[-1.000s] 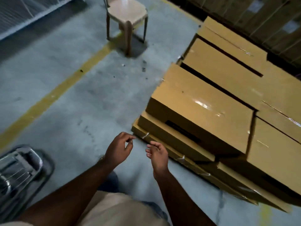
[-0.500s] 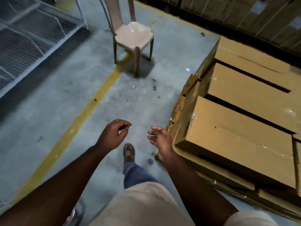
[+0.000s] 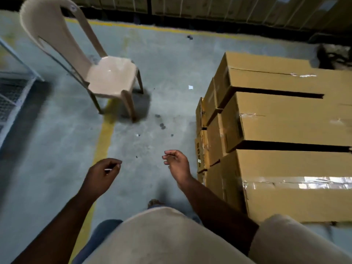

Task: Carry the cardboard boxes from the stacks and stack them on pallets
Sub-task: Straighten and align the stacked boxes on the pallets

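- Head view shows both hands empty and loosely curled over the grey concrete floor (image 3: 162, 69): the left hand (image 3: 102, 173) at lower centre-left, the right hand (image 3: 178, 166) at lower centre. A small pale sliver shows at the left fingertips — too small to identify.
- Brown taped cardboard boxes (image 3: 285, 121) lie in rows filling the right of the frame, just beside the right forearm; whether a pallet sits beneath them cannot be seen.
- Judged from this, the step in hand is the empty-handed walk to fetch another box; the tall row of cartons (image 3: 209, 10) along the top edge may be the source stack.
- To do it well: pass through the open floor between the beige plastic chair (image 3: 112, 73) at upper left and the box rows, minding the chair's legs near the yellow floor line (image 3: 104, 141).
- On arrival, spread both hands wide and take a box by opposite lower edges — not by the glossy tape, which looks slippery.
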Available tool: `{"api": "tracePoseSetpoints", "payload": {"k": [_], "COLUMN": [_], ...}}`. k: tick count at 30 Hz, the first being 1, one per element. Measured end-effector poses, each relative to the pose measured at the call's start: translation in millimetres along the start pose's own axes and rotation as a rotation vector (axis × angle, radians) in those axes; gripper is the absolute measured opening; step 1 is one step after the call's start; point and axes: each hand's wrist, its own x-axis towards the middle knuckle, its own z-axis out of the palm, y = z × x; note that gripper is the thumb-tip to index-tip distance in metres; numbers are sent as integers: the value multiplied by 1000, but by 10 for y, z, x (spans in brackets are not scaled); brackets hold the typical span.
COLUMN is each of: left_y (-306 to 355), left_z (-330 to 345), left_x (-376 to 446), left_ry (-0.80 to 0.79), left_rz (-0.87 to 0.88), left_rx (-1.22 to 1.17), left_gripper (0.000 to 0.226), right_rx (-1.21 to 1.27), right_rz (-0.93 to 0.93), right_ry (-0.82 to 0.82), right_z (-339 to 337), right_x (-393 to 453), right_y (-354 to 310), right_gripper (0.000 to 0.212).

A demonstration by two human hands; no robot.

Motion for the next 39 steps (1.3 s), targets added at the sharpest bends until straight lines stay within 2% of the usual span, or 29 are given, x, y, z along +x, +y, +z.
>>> {"api": "tracePoseSetpoints", "payload": {"k": [4,9,13,16,19,21,24,29,34,37,39], "left_y": [65,-34,-63,121,507,828,1188,1345,1006,536,140], "left_z": [-62,26,-17,-30,138,338,684,1346,2256,2930,3470], "left_x": [896,2049,2955,3511,3924,4025,3934,3677,3556,3516,3499], "left_ry": [-184,-368,-590,-773,-865,-942,-1041,-1196,-1264,-1295,-1301], "left_rz": [95,195,343,436,554,628,693,862,1002,1126,1216], "left_rx": [28,51,108,156,171,191,243,357,419,466,469], "left_gripper": [16,21,27,25,27,23,16,17,18,21,19], "right_rx": [41,148,259,236,229,265,298,263,301,361,418], "right_rz": [1,52,104,118,118,110,114,137,125,136,157], "right_ry": [99,334,533,720,829,917,1016,1110,1158,1200,1288], "right_z": [140,339,658,931,1061,1062,955,706,537,478,405], "right_x": [368,785,1022,1074,1149,1152,1079,938,1198,1545,1858], "right_y": [-213,-236,-351,-450,-525,-548,-519,-174,576,1221,1744], "right_gripper": [17,17,15,21,18,11,14,16,10,13,15]}}
